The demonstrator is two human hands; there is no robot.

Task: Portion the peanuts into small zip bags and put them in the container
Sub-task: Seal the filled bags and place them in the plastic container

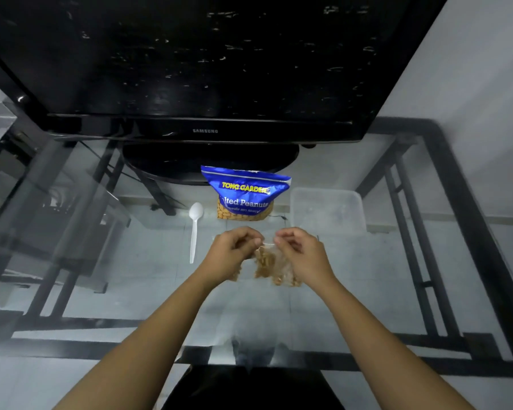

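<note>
Both hands, left hand (234, 251) and right hand (301, 253), pinch the small clear peanut-filled zip bag (268, 263) at its top; an incompletely pressed seal could spill nuts onto the glass tabletop (125, 273).

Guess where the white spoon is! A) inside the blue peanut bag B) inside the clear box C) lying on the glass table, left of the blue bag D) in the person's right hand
C: the white spoon lies flat on the glass table, left of the blue peanut bag, touched by neither hand.
</note>
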